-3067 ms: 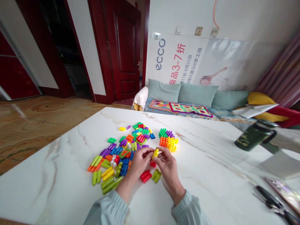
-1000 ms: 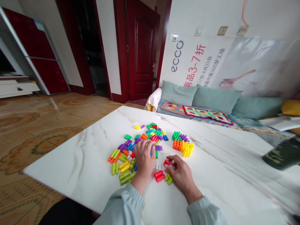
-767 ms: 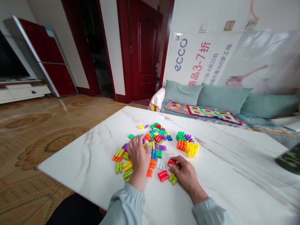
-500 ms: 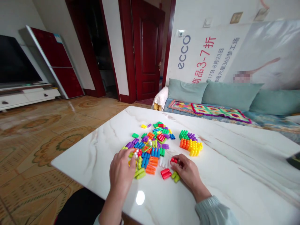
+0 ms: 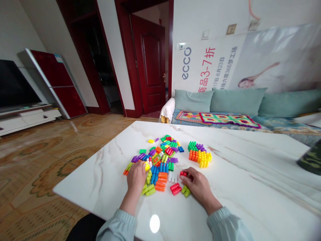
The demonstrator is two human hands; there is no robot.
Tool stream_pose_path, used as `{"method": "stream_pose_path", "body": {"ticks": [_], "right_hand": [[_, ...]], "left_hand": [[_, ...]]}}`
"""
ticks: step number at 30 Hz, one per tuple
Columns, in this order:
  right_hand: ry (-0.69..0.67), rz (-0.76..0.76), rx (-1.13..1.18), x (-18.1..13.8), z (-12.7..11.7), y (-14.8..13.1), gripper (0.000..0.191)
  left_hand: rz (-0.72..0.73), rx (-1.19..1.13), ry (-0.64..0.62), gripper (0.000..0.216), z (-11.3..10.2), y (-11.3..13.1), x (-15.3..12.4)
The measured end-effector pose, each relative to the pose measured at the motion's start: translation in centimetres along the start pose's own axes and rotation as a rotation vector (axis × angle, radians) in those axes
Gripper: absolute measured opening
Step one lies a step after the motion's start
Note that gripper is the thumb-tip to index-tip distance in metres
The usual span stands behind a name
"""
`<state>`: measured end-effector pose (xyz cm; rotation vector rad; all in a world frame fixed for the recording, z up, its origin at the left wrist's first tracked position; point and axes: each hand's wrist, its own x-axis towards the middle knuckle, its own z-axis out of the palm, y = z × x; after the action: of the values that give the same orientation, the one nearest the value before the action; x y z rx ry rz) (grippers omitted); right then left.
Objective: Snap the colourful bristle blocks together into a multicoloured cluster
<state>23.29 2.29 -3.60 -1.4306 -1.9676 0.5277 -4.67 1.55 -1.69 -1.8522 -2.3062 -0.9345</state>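
My right hand pinches a red plastic building block just above the white table. Lying by its fingers are another red block and a lime-green block. At the left side of a loose heap of coloured blocks, my left hand has its fingers closed around a yellow block, partly hidden by the hand. White and red pieces show right beside those fingertips. Orange blocks, blue blocks and a clear white block lie between the hands.
Green, purple, orange and yellow blocks stand grouped beyond my right hand. The marble-patterned table has its left edge near my left arm. A camouflage-patterned object sits at the right edge. Behind is a sofa with cushions.
My left hand has shifted slightly right, and a yellow block now shows at its fingertips. My right hand keeps its red block in nearly the same place. The view has tilted and turned slightly.
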Motion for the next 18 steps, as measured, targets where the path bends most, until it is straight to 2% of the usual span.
{"method": "stream_pose_path", "body": {"ticks": [2, 4, 5, 8, 10, 11, 14, 18], "right_hand": [[0.015, 0.0, 0.017, 0.1, 0.2, 0.2, 0.026], [0.057, -0.021, 0.072, 0.1, 0.3, 0.2, 0.026], [0.087, -0.046, 0.112, 0.1, 0.4, 0.1, 0.026], [0.192, -0.159, 0.229, 0.0, 0.3, -0.3, 0.026], [0.254, -0.216, 0.267, -0.1, 0.1, -0.7, 0.028], [0.275, -0.232, 0.274, -0.2, 0.1, -0.8, 0.029], [0.29, -0.276, 0.271, -0.3, 0.0, -1.1, 0.032], [0.254, -0.336, 0.212, -0.3, 0.0, -1.3, 0.044]], "left_hand": [[-0.014, -0.198, 0.083, 0.031, 0.1, 0.9, 1.1], [0.001, -0.461, 0.081, 0.033, 0.4, 2.5, 1.6], [0.025, -0.59, 0.025, 0.033, 0.7, 3.5, 1.7], [0.114, -0.875, -0.264, 0.032, 1.8, 7.1, 0.8], [0.144, -0.956, -0.404, 0.028, 2.7, 9.1, -0.2], [0.144, -0.975, -0.434, 0.026, 3.1, 9.8, -0.6], [0.106, -0.998, -0.413, 0.024, 4.2, 10.7, -1.7], [0.09, -0.983, -0.356, 0.024, 4.7, 10.3, -2.0]]}}
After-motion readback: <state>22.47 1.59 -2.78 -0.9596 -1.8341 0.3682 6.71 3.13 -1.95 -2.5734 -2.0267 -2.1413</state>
